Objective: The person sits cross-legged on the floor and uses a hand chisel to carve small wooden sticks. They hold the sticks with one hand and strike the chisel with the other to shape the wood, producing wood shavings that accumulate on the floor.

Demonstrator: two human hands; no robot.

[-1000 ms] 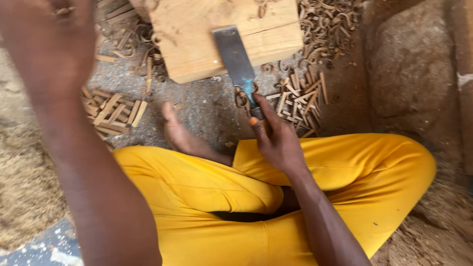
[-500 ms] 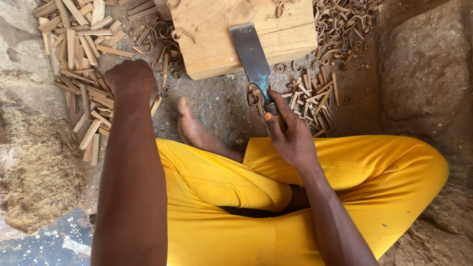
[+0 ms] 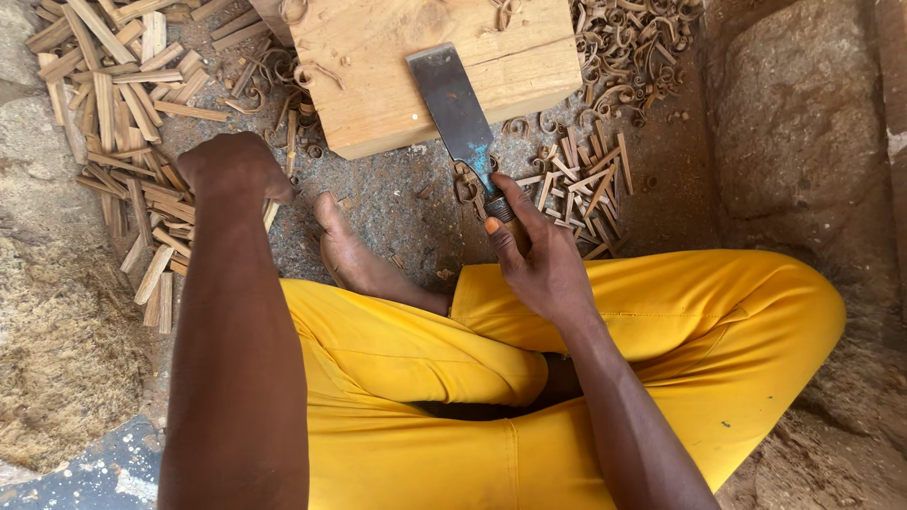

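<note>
- The left hand (image 3: 236, 165) has come down since a second ago: then the raised arm blocked the upper left of the view, half a second ago the hand was over the wood strips, and now it lies lower on them, at the pile's right edge.
- Only the back of that hand shows, fingers curled under; whether it grips a strip I cannot tell.
- The right hand (image 3: 540, 257) is closed around the handle of the chisel (image 3: 458, 109), as in both earlier frames, thumb along the handle.
- The chisel has kept its slant: the broad grey blade lies flat across the near edge of the wooden block (image 3: 378, 76), and its handle end reaches down to the right hand.
- The wood strips (image 3: 113, 123) lie loosely heaped on the ground to the left of the block; a smaller scatter of sticks (image 3: 586, 189) lies on the ground just right of the chisel's handle.
- Curled shavings (image 3: 633, 47) crowd the ground beside the block's right edge.
- The person sits cross-legged in yellow trousers (image 3: 661, 340), a bare foot (image 3: 345, 246) resting on the ground between the two hands.
- The ground (image 3: 397, 198) is grey packed dirt, gritty with chips.
- A rough stone (image 3: 803, 142) stands at the right, and a patch of sawdust (image 3: 57, 349) spreads at the lower left.
</note>
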